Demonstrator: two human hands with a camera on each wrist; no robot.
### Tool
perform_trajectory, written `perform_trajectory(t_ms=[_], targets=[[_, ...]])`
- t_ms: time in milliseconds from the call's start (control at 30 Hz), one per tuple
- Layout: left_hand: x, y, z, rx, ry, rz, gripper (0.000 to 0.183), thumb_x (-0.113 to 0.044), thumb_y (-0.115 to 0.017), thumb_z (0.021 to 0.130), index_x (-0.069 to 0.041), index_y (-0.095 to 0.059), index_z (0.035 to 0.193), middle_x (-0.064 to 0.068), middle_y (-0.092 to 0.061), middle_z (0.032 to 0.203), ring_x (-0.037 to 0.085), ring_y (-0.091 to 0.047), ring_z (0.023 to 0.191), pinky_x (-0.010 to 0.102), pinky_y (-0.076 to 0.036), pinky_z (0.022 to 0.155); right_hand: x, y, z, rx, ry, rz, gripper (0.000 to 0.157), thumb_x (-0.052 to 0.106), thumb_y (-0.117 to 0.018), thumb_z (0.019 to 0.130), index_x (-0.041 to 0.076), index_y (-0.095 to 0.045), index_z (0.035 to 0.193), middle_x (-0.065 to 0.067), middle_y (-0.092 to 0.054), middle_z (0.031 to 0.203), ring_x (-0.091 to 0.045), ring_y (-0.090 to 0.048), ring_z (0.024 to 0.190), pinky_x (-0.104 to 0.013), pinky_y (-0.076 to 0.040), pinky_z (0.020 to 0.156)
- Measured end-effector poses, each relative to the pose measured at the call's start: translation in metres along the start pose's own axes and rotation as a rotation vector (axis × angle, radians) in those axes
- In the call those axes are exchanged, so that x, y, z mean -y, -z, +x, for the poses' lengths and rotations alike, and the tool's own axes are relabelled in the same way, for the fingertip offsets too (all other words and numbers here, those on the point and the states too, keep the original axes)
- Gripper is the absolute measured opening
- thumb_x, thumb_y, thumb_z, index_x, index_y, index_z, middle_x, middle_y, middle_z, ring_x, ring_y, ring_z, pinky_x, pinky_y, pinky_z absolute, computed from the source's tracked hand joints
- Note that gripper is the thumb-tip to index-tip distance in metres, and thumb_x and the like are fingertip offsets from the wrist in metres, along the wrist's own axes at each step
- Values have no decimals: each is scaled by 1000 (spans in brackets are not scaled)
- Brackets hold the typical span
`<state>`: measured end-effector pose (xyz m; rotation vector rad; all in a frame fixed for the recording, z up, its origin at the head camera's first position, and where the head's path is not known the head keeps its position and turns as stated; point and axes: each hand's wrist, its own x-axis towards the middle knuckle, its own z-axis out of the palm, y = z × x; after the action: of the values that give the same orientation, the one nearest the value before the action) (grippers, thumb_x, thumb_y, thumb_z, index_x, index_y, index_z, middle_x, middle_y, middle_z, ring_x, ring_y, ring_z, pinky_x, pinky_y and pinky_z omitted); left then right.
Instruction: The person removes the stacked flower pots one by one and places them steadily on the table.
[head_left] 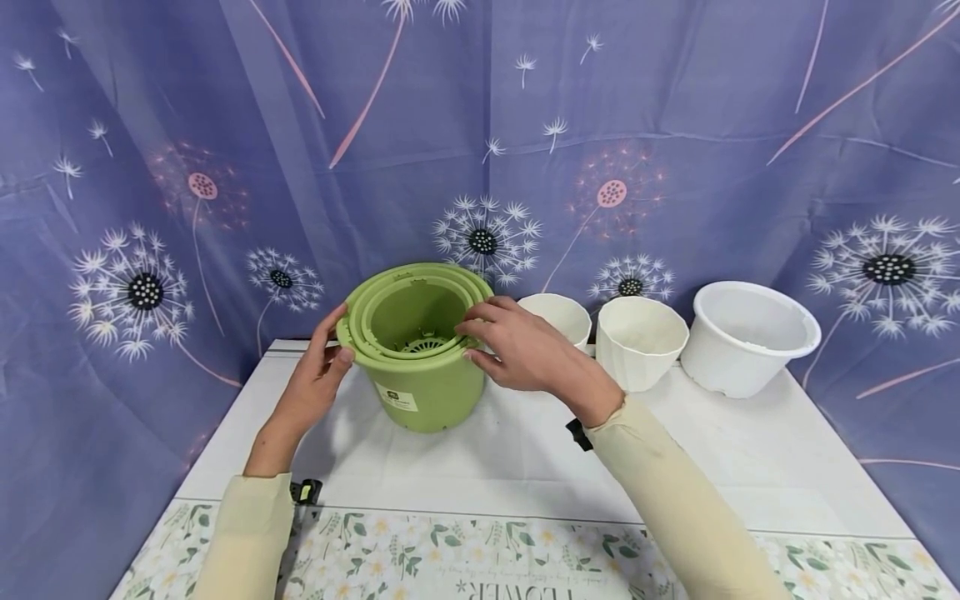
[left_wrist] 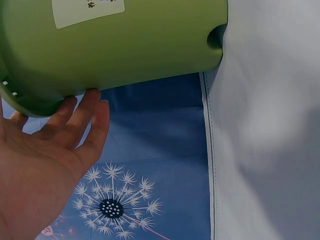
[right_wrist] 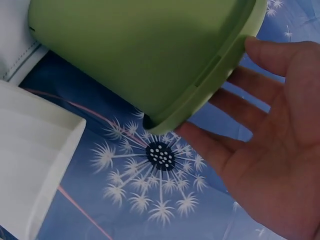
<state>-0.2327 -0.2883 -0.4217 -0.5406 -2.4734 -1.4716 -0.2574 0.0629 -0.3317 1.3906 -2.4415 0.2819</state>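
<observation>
Green plastic flower pots [head_left: 431, 387] stand nested one inside another on the white cloth, their rims forming rings and a slotted base showing inside. The outer pot bears a pale label [head_left: 396, 397]. Against the left side of the outer rim rests my left hand [head_left: 311, 379], thumb towards the front, its loosely bent fingers touching the pot in the left wrist view. My right hand [head_left: 525, 346] grips the rim on the right. In the right wrist view, its thumb [right_wrist: 267, 54] lies on the outside and the other fingers reach behind the rim, their tips partly hidden.
To the right stand two cream faceted pots, one [head_left: 558, 312] partly behind my right hand and another [head_left: 641, 346] beside it. A round white pot [head_left: 738, 350] is farther right. A purple dandelion-print curtain [head_left: 525, 150] hangs behind; a floral strip [head_left: 450, 550] runs along the front.
</observation>
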Motion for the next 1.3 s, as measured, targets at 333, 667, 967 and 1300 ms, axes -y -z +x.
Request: perform_trajectory(t_ms=[333,667,967,1300], targets=[[3,0,1,7,-11,-4,66,-22,-44,117,-32,-11,172,15,-42,150,26,-52,127,21,-43,102,-1,15,12,237,14,-5,38,16,-57,109,6,-65,145,-14,-60,149,-32,-52,142,-50,-31,124],[5,1,1,10,4,-10,66,-24,-45,116,-36,-11,172,13,-41,151,26,-52,129,21,-44,102,4,32,34,531,-90,25,47,11,-42,113,8,-51,158,-15,-47,163,-33,-37,154,-51,-18,129],[6,0,3,9,-5,-4,66,-24,-45,116,-36,-11,172,13,-42,150,27,-53,129,23,-44,102,4,37,46,688,-175,60,53,37,-49,114,17,-46,163,-10,-39,168,-38,-23,160,-54,-8,130],[5,1,2,0,-8,-11,66,-21,-45,116,-37,-13,171,14,-43,150,30,-53,128,21,-44,100,0,32,55,736,-183,78,55,43,-45,114,17,-45,164,-9,-39,168,-37,-20,161,-56,1,130]])
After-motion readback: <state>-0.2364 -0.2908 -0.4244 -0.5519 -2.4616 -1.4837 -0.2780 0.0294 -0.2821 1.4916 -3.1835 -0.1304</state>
